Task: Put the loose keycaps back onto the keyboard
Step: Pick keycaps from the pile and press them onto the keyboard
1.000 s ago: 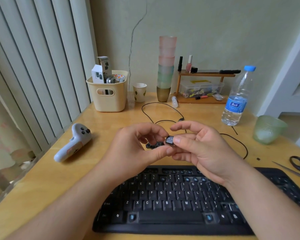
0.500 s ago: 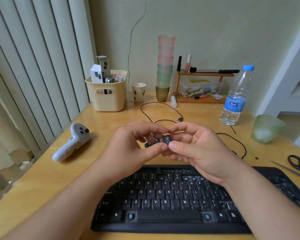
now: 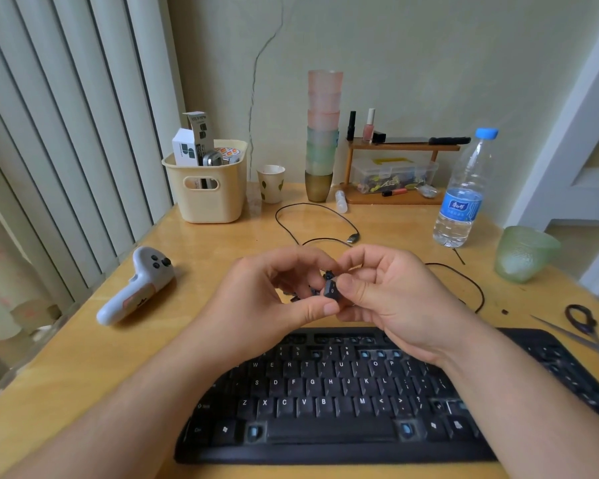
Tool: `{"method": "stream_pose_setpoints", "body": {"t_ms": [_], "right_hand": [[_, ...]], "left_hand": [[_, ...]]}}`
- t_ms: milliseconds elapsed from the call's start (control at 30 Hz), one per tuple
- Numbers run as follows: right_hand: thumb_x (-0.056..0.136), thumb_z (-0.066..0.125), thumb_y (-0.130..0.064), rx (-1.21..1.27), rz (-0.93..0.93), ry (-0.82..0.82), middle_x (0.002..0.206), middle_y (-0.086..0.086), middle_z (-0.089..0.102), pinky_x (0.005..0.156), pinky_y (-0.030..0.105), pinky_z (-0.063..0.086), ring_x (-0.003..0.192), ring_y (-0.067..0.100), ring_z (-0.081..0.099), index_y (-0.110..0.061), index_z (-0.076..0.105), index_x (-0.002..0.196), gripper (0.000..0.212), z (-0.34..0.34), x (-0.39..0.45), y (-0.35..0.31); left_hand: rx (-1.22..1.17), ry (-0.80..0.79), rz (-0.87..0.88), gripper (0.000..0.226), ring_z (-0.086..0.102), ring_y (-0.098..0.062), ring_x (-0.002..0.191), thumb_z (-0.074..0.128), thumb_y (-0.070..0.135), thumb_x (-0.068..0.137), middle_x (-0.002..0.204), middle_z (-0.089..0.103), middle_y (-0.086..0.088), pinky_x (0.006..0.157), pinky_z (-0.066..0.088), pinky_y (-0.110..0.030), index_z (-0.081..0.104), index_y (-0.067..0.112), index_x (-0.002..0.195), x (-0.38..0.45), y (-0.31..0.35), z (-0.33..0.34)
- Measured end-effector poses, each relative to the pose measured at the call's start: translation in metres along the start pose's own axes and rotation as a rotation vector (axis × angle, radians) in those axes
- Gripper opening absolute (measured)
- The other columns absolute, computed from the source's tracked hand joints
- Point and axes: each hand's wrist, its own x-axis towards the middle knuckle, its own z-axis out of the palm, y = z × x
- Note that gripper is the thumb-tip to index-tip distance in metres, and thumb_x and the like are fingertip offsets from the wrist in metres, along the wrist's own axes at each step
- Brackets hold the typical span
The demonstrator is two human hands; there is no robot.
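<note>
Keycap and keyboard are the pair that matters to us: the cap sits in the air above the far edge of the board, so the way home for it is down and toward us. We pinch it between both hands. Our right hand has its thumb laid on the cap's right side with the fingers curled behind it, and our left hand has its thumb tip touching the lower left corner, forefinger arched over the top. Neither hand is free.

We judge that the right hand carries the cap and the left only steadies or turns it. The cap is a small, dark, nearly square piece, its printed face tilted up toward us; a pale mark shows on it, too small for us to read, so we cannot tell which socket it belongs to. Being so close to square, it has no long axis to speak of.

Bare sockets with blue stems show on the board: several in the number row just under our right wrist, and one at each end of the space bar. The number-row gaps lie nearest the cap, on the right hand's side.

More dark loose keycaps lie on the desk behind our left fingers, partly hidden.
</note>
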Motion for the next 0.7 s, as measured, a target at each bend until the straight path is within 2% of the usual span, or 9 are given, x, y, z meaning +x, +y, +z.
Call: {"method": "stream_pose_setpoints", "body": {"t_ms": [100,167,233,300,400,467,533,600,700], "right_hand": [[0.075,0.076,-0.018,-0.089,-0.034,0.043,0.087,0.018,0.076,0.071,0.034,0.062,0.078,0.024,0.073,-0.013,0.076,0.086,0.013,0.0,0.001,0.001],[0.072,0.08,-0.022,-0.158,-0.043,0.027,0.088,0.014,0.078,0.077,0.035,0.063,0.08,0.022,0.074,-0.017,0.078,0.086,0.015,0.001,-0.002,-0.004],[0.074,0.086,-0.026,-0.403,-0.076,0.004,0.089,0.004,0.079,0.079,0.037,0.062,0.079,0.017,0.074,-0.022,0.079,0.093,0.021,0.001,-0.003,-0.015],[0.08,0.087,-0.028,-0.673,-0.11,-0.042,0.085,-0.005,0.078,0.077,0.039,0.062,0.076,0.015,0.072,-0.027,0.08,0.095,0.016,0.005,-0.002,-0.032],[0.084,0.083,-0.029,-0.86,-0.105,-0.098,0.08,-0.008,0.078,0.074,0.037,0.063,0.076,0.012,0.073,-0.028,0.081,0.089,0.006,0.011,-0.001,-0.057],[0.084,0.083,-0.031,-0.942,-0.09,-0.092,0.08,-0.012,0.077,0.079,0.037,0.062,0.08,0.009,0.073,-0.029,0.08,0.088,0.006,0.009,-0.001,-0.067],[0.082,0.085,-0.033,-0.992,-0.068,-0.073,0.081,-0.016,0.077,0.083,0.039,0.061,0.081,0.006,0.073,-0.031,0.08,0.09,0.01,0.004,-0.002,-0.069],[0.082,0.085,-0.035,-1.059,-0.028,-0.047,0.08,-0.02,0.076,0.084,0.037,0.061,0.08,0.003,0.071,-0.034,0.078,0.091,0.012,-0.005,-0.005,-0.066],[0.082,0.083,-0.041,-1.211,0.027,-0.029,0.081,-0.022,0.074,0.084,0.034,0.06,0.079,-0.002,0.069,-0.037,0.078,0.09,0.01,-0.022,-0.012,-0.055]], "left_hand": [[0.043,0.023,-0.01,0.026,0.071,-0.02,0.082,0.092,0.025,0.074,0.09,0.076,0.006,0.082,0.06,-0.036,0.077,0.028,0.095,-0.001,0.0,0.001],[0.066,0.044,0.001,0.026,0.072,-0.019,0.082,0.092,0.02,0.075,0.087,0.076,0.007,0.08,0.06,-0.035,0.076,0.027,0.093,-0.002,0.002,0.002],[0.111,0.077,0.032,0.024,0.071,-0.017,0.079,0.092,0.017,0.076,0.083,0.075,0.008,0.077,0.059,-0.032,0.074,0.025,0.09,-0.002,0.003,0.003],[0.154,0.118,0.059,0.024,0.07,-0.015,0.076,0.092,0.018,0.075,0.079,0.073,0.008,0.075,0.058,-0.027,0.071,0.025,0.086,-0.003,0.003,0.003],[0.214,0.189,0.08,0.027,0.069,-0.015,0.074,0.091,0.021,0.073,0.074,0.071,0.009,0.073,0.056,-0.024,0.067,0.026,0.082,-0.003,0.005,0.005],[0.194,0.188,0.084,0.026,0.071,-0.014,0.077,0.091,0.024,0.074,0.078,0.072,0.009,0.075,0.057,-0.024,0.067,0.026,0.085,-0.003,0.008,0.006],[0.162,0.125,0.079,0.028,0.074,-0.013,0.083,0.09,0.019,0.077,0.087,0.075,0.012,0.082,0.06,-0.03,0.069,0.027,0.095,-0.003,0.008,0.006],[0.213,0.06,0.076,0.032,0.073,-0.01,0.089,0.085,0.013,0.084,0.094,0.075,0.016,0.087,0.059,-0.036,0.069,0.029,0.107,-0.004,0.006,0.005],[0.304,0.029,0.091,0.035,0.071,-0.004,0.093,0.079,0.015,0.09,0.096,0.073,0.021,0.087,0.057,-0.037,0.066,0.036,0.115,-0.004,0.002,0.003]]}}
